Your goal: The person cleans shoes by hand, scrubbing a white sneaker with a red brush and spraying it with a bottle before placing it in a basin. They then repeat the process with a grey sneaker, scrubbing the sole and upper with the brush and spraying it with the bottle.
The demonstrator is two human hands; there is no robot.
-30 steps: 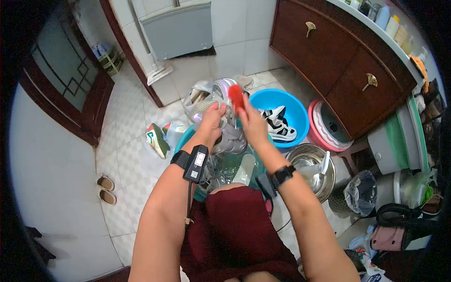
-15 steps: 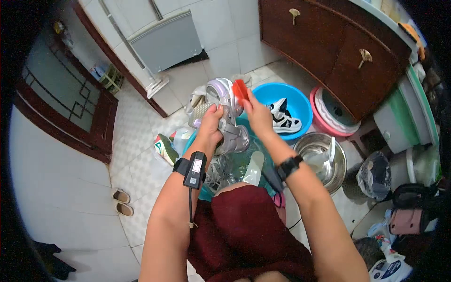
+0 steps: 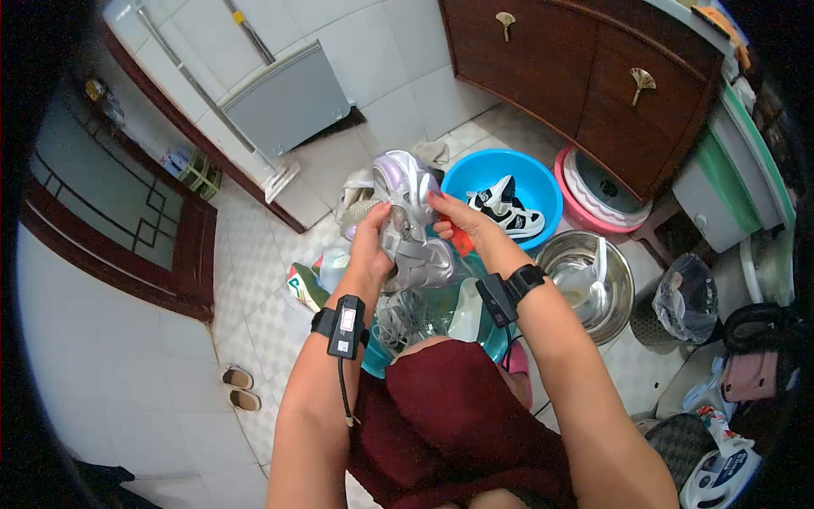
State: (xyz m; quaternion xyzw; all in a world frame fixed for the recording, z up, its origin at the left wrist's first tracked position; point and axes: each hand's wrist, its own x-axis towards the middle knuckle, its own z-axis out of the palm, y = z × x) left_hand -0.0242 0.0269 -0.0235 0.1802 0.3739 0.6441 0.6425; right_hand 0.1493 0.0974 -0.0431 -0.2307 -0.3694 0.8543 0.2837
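Observation:
My left hand (image 3: 370, 246) grips a silver and lavender sneaker (image 3: 424, 265) over a teal basin (image 3: 373, 363). The fingers of my right hand (image 3: 468, 222) are curled round a red brush (image 3: 462, 241), whose bristles I cannot make out. Thumb and fingertips of that hand are at the sneaker's right side. In the basin water below lie pale shoelaces (image 3: 402, 321) and a whitish insole (image 3: 465, 310).
A blue basin (image 3: 545, 191) with a black and white sneaker (image 3: 509, 212) stands to the right. Near it are a steel bowl (image 3: 626, 293), a pink basin (image 3: 566, 191) and a lined bin (image 3: 685, 297). Slippers (image 3: 242, 388) lie on the left floor.
My right hand has lowered the red brush from above the sneaker's upper end and turned it downward. Its fingertips have come to the sneaker's side. The view has shifted slightly.

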